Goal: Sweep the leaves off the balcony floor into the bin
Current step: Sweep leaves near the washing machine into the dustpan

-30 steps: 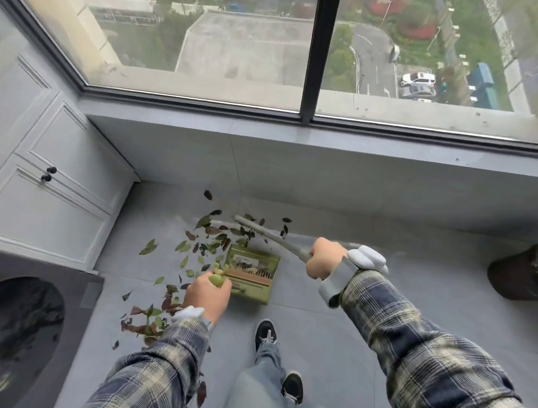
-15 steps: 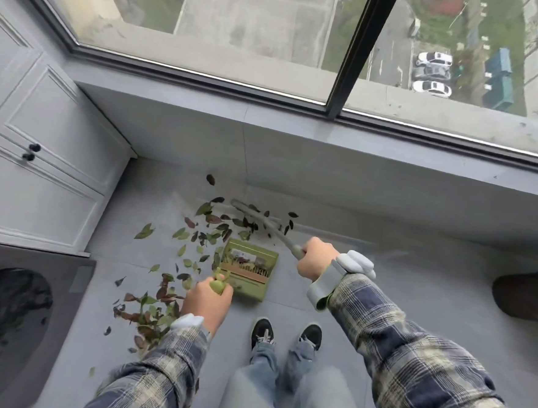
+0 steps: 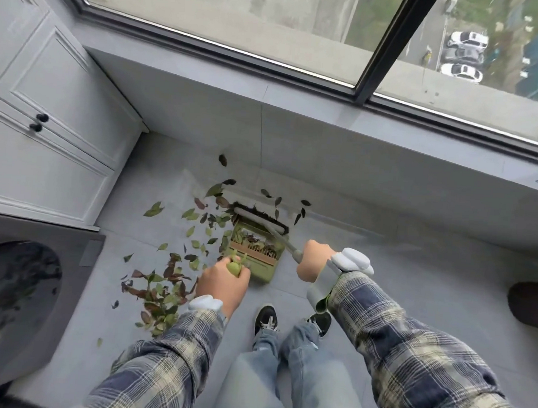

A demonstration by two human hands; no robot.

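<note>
Green and brown leaves [image 3: 163, 289] lie scattered on the grey balcony floor [image 3: 383, 275], thickest left of my feet. A green dustpan [image 3: 257, 260] stands on the floor with some leaves inside it. My left hand [image 3: 224, 285] grips the green end of the dustpan handle. My right hand [image 3: 313, 261] grips the grey broom handle. The broom head [image 3: 260, 217] lies across the dustpan's far edge, with a few leaves [image 3: 302, 207] beyond it near the wall.
White cabinet doors [image 3: 52, 144] line the left side. A dark washing machine [image 3: 16, 297] sits at the lower left. A dark round container [image 3: 533, 305] shows at the right edge. A low grey wall [image 3: 328, 150] under the window bounds the far side.
The broom head has been drawn toward me and now lies at the dustpan's mouth. The view has tilted down and moved closer. Both hands keep their grips.
</note>
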